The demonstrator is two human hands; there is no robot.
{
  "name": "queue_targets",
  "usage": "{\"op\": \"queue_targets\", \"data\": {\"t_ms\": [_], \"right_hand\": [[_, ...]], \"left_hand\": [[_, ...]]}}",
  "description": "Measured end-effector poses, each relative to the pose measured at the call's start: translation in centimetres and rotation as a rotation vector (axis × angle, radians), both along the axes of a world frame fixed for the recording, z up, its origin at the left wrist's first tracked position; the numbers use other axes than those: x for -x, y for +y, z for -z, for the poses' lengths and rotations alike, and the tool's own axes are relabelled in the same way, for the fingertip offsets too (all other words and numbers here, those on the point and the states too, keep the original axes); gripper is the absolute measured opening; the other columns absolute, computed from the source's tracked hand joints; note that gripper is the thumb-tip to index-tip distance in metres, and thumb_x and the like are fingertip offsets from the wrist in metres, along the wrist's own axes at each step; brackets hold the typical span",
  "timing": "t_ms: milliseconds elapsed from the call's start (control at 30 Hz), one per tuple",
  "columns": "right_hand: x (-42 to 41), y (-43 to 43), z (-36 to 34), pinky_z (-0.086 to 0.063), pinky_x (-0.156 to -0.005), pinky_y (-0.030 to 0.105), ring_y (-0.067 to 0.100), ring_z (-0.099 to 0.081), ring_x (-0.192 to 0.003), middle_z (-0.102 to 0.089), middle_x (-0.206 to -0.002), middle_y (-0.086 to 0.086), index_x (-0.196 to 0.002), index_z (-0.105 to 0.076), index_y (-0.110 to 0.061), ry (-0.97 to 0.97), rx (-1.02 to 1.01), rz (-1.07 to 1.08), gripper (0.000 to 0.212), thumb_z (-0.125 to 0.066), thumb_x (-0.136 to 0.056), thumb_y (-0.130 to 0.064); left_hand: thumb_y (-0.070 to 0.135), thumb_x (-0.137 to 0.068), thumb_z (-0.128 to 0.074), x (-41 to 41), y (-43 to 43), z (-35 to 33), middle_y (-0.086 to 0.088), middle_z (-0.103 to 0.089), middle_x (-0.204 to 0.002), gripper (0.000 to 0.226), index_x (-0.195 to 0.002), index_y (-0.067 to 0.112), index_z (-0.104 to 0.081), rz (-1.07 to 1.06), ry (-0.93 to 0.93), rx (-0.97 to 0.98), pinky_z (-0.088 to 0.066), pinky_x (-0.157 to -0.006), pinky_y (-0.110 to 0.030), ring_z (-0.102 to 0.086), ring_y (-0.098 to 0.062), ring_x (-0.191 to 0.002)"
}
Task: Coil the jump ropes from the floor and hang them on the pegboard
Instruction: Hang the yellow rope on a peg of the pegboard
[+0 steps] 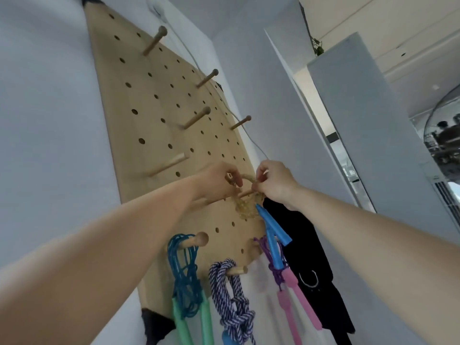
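While both hands are up at the pegboard [161,108], let me size up this tan rope [246,207]. My left hand [219,181] has its fingers curled round one side of the top loop. My right hand [275,183] pinches the other side, thumb and forefinger closed on the strand. Between them the loop arches just above a short wooden peg [245,193]; I can't tell whether it's over the tip yet. The coil hangs bunched below, against the board, and its blue handles [273,235] dangle lower, beside a black garment [306,257].

My read: light, limp cord, so the coil will likely loosen if I release early. The handles look stiff and heavier, and they'll drag everything downward. The best hold is on the loop itself, spread wide enough to clear the peg. A teal rope [185,277], a striped rope [229,295] and a purple rope [265,249] hang on lower pegs.
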State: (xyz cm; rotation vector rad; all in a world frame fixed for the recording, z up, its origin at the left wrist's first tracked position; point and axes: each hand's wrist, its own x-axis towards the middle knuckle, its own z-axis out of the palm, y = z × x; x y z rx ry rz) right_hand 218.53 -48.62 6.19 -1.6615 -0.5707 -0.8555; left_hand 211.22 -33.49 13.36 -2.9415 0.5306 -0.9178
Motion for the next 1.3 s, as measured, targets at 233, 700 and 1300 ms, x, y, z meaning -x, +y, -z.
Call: {"op": "queue_targets", "data": {"t_ms": [233, 700, 1300], "right_hand": [[-3.2, 2.2, -0.7, -0.054, -0.075, 0.035, 0.024, -0.064, -0.085, -0.064, -0.092, 0.005, -0.078, -0.056, -0.02, -0.067, 0.037, 0.091, 0.023, -0.074, -0.083, -0.007], [-5.4, 3.6, 2.7, -0.056, -0.082, 0.035, 0.017, -0.067, -0.088, -0.07, -0.09, 0.0, -0.088, -0.07, -0.023, -0.026, 0.116, -0.02, 0.013, -0.078, -0.081, -0.015], [8.2, -7.3, 9.7, -0.046, -0.067, 0.013, 0.011, -0.064, -0.077, -0.07, -0.084, -0.006, -0.092, -0.072, -0.021, -0.022, 0.358, 0.077, 0.007, -0.072, -0.087, -0.018]], "left_hand": [[0.04, -0.087, -0.073, -3.5, 1.9, -0.2, 0.008, -0.064, -0.088, 0.014, -0.093, 0.035, -0.061, -0.053, -0.056, -0.004, -0.051, -0.069, -0.028, -0.064, -0.013, -0.079], [0.022, -0.097, -0.062, -3.9, 4.2, 0.5, 0.004, -0.061, -0.098, 0.02, -0.115, 0.031, -0.063, -0.172, -0.022, -0.025, -0.062, -0.079, -0.04, -0.069, -0.022, -0.085], [0.033, -0.09, -0.066, 8.9, 1.3, 7.6, 0.014, -0.072, -0.076, 0.008, -0.094, 0.033, -0.073, 0.203, -0.101, -0.142, -0.054, -0.068, -0.026, -0.064, 0.004, -0.071]]}}
